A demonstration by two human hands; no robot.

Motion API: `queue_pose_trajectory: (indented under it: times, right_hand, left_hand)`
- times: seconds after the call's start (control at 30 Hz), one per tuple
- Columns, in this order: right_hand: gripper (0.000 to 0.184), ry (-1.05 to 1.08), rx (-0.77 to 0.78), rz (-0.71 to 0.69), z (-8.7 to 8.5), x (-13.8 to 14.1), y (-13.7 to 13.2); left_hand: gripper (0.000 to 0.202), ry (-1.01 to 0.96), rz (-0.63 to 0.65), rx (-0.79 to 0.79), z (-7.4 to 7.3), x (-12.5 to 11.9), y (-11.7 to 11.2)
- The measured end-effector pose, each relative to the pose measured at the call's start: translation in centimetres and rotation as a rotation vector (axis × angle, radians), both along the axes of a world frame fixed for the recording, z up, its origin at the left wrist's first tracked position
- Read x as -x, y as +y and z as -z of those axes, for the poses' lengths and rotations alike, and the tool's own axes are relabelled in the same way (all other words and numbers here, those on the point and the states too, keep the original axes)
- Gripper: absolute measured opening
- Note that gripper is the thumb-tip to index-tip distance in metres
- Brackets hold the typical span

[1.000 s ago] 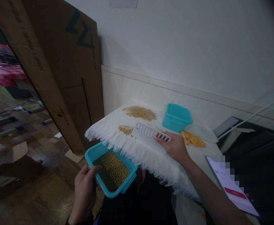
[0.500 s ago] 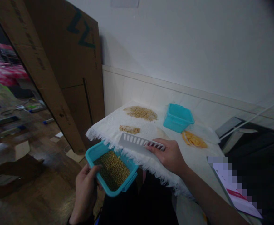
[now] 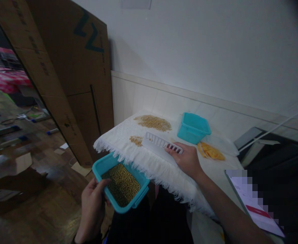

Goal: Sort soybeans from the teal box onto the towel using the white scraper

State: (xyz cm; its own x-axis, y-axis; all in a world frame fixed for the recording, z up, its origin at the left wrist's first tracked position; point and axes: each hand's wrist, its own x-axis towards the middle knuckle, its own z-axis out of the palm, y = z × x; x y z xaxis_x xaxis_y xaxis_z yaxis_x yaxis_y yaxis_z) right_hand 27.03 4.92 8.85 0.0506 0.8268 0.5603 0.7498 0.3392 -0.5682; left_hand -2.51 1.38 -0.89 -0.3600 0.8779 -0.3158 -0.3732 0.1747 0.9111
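My left hand (image 3: 92,206) grips the near corner of a turquoise plastic box (image 3: 120,184) filled with yellow-green beans, held just below the fringed front edge of a white cloth (image 3: 149,162). My right hand (image 3: 187,160) is closed on a white slotted plastic scraper (image 3: 159,145), whose blade rests on the cloth beside a small heap of beans (image 3: 136,140). A larger heap of beans (image 3: 152,122) lies farther back on the cloth.
An empty turquoise box (image 3: 193,127) stands at the back right, with orange pieces (image 3: 211,151) beside it. A tall cardboard box (image 3: 70,67) leans at the left. A phone (image 3: 256,206) lies at the right. Wooden floor lies below.
My right hand drew the scraper toward the cloth's front edge above the box, then moved it back next to the small heap. The left hand and the box stayed put.
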Motion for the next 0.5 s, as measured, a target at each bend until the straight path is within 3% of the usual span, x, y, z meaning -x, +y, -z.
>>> queue_pose_trajectory:
  times: [0.5]
  right_hand:
    - [0.024, 0.036, 0.031, -0.036, 0.01, 0.52, -0.22]
  left_hand:
    - [0.031, 0.033, -0.003, -0.001, 0.18, 0.29, -0.02]
